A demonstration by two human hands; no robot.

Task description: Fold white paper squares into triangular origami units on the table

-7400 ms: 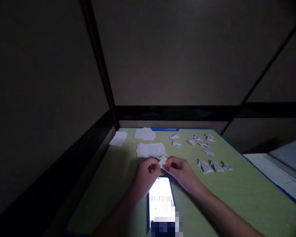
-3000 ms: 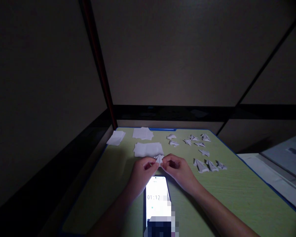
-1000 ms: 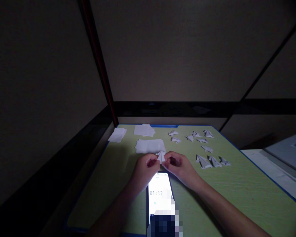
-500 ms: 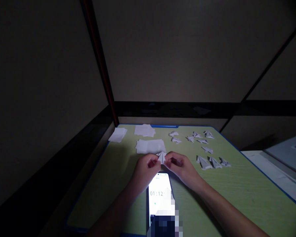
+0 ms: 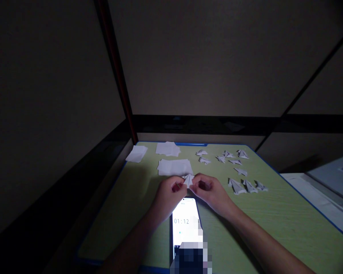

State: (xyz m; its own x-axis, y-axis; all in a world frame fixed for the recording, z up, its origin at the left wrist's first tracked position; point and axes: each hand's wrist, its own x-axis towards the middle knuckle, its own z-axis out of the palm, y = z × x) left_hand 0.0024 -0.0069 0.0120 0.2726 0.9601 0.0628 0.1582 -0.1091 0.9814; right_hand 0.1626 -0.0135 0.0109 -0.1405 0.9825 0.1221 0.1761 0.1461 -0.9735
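Observation:
A small folded white paper [image 5: 188, 180] with pleat-like creases is pinched between my two hands, above the middle of the table. My left hand [image 5: 171, 194] is closed on its left side, thumb and fingertips at the edge. On its right side, my right hand [image 5: 210, 192] grips it the same way. Just beyond the hands lies a stack of white paper sheets [image 5: 174, 167]. Below them a phone [image 5: 185, 213] with a bright screen lies on the table, showing 01:12. The fingertips behind the paper are hidden.
Several folded paper pieces [image 5: 236, 186] lie in loose groups at the right. More white sheets [image 5: 167, 148] sit at the back, with another small pile [image 5: 137, 153] at the left edge. The green table [image 5: 274, 220] has a blue rim; a pale boxy object [image 5: 334, 179] stands at right.
Both hands keep their hold on the folded paper, with barely any shift of the fingers. The whole view has moved very slightly.

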